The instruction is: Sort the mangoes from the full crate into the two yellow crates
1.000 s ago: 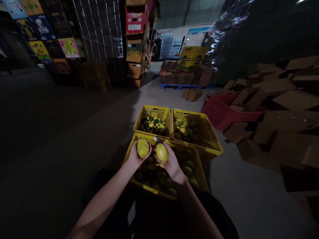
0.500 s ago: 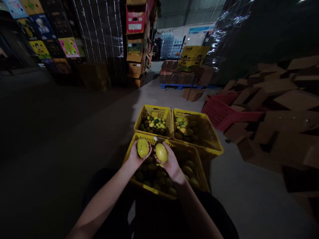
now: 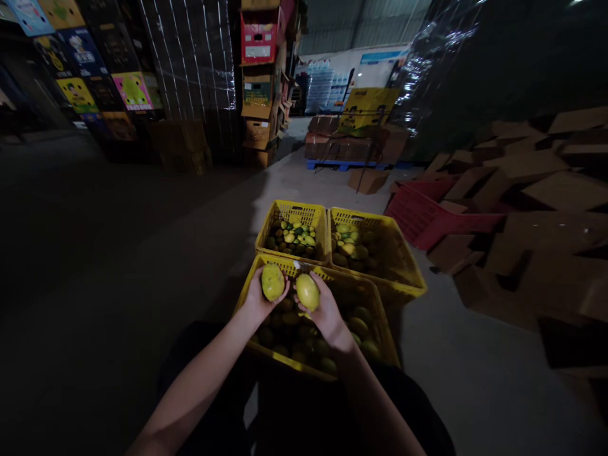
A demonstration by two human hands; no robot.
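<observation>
My left hand (image 3: 257, 303) cups a yellow lemon (image 3: 272, 282) with a speckled, slightly bumpy skin. In my right hand (image 3: 329, 311) rests a smoother yellow lemon (image 3: 308, 292), with fingers curled round its side and underneath. Both hands are above the far part of the nearest yellow plastic crate (image 3: 304, 369), close together, with a small gap between the lemons. Inside that crate lie many shaded green-yellow fruits (image 3: 358, 326). A bit of another yellow thing shows just under my right hand, mostly hidden.
Behind stand two more yellow crates, a left one (image 3: 322, 235) and a right one (image 3: 401, 256), both with lemons inside. A red crate (image 3: 418, 212) and heaped cardboard boxes (image 3: 532, 253) lie at the right. Stacked cartons (image 3: 259, 92) and a blue pallet (image 3: 342, 166) stand farther back.
</observation>
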